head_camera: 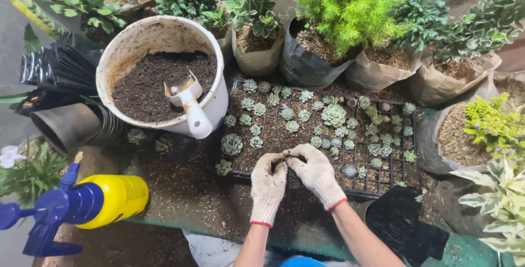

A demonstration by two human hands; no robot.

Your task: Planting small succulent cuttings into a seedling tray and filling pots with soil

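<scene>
Both my hands wear dirty white work gloves with red cuffs. My left hand (267, 187) and my right hand (317, 175) meet over the near edge of a black seedling tray (383, 193). Their fingers close together around a small dark clump of soil or a small pot (285, 163), mostly hidden between them. The tray holds several small pale-green rosette succulents (333, 115) set in soil cells. One larger succulent (232, 144) sits at the tray's left side.
A white bucket (214, 97) of dark soil with a white scoop (188, 100) stands at the left. Stacked black pots (71, 127) lie beside it. A yellow and blue spray bottle (87, 204) lies near left. Bagged plants (322, 53) line the back and right. Black bags (402, 226) sit near right.
</scene>
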